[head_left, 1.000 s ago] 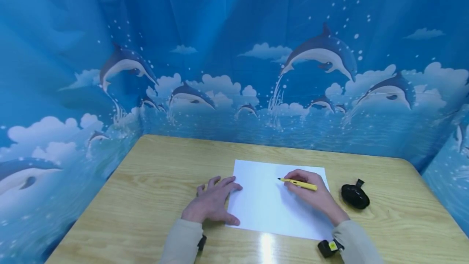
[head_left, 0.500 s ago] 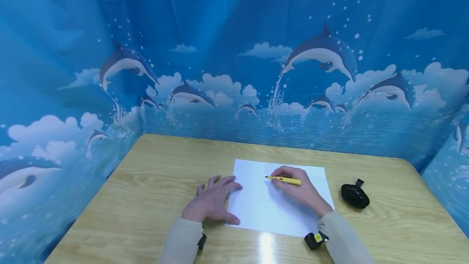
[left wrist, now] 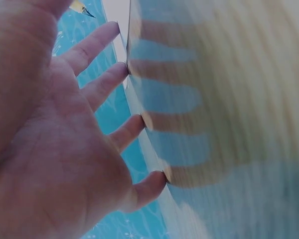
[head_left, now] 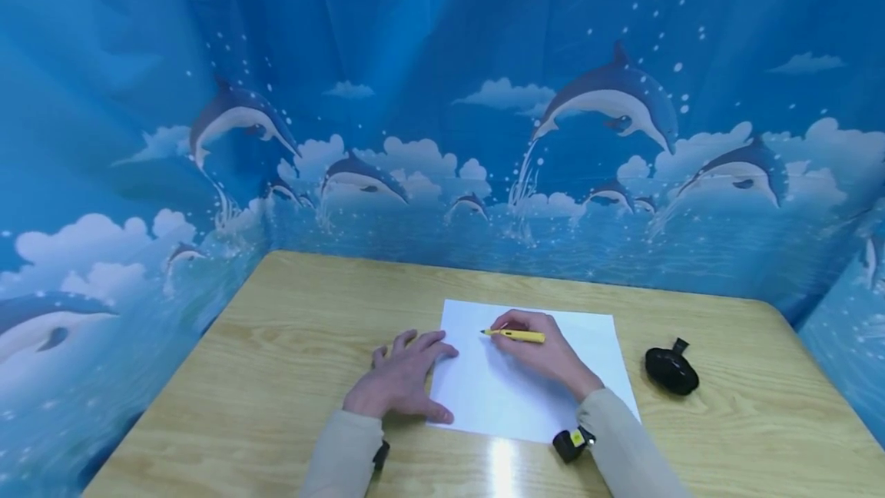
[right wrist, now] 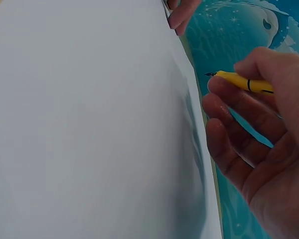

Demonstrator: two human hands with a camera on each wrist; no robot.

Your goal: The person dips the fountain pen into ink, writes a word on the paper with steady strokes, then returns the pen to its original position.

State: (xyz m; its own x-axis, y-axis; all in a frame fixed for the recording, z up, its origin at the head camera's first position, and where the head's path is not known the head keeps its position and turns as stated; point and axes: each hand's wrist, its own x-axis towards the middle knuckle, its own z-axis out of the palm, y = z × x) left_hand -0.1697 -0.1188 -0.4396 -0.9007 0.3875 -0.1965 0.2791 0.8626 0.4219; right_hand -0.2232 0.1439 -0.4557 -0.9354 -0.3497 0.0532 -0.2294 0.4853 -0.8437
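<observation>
A blank white sheet of paper (head_left: 477, 402) lies on the wooden table. My left hand (head_left: 401, 383) is spread at its left edge, thumb and index finger over the paper; in the left wrist view its fingertips (left wrist: 152, 184) rest on the surface. Above the sheet's upper middle, my right hand (head_left: 549, 352) pinches a yellow fountain pen (head_left: 522, 336) between thumb and fingers. The nib points left, close over the paper. From the right wrist, the pen's dark nib and yellow barrel (right wrist: 261, 86) show, with the nib apart from the sheet and the other fingers loosely bent.
A glossy black rounded object (head_left: 671, 371) with a short stub stands right of the paper on the wooden table (head_left: 311, 313). Behind the table hangs a blue curtain (head_left: 429, 83) printed with dolphins. A small black wrist device (head_left: 570, 444) sits at the right cuff.
My right hand has moved left over the paper, carrying the pen with it; the nib now stands nearer my left hand. The left hand has stayed in place.
</observation>
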